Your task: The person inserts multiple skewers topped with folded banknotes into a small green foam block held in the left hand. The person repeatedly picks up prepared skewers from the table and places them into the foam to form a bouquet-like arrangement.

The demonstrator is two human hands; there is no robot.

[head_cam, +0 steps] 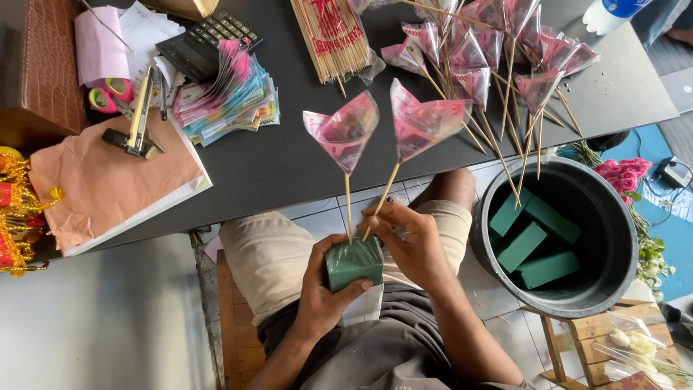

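Left hand (pixel 323 285) clenched round foam block (pixel 354 263); right hand (pixel 410 242) pinches a skewer (pixel 381 200) above block, beside planted skewer (pixel 348 206). Bucket (pixel 606 289) right of block.

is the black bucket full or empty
Partly filled: a few green foam blocks lie in the black bucket, with bare bottom showing.
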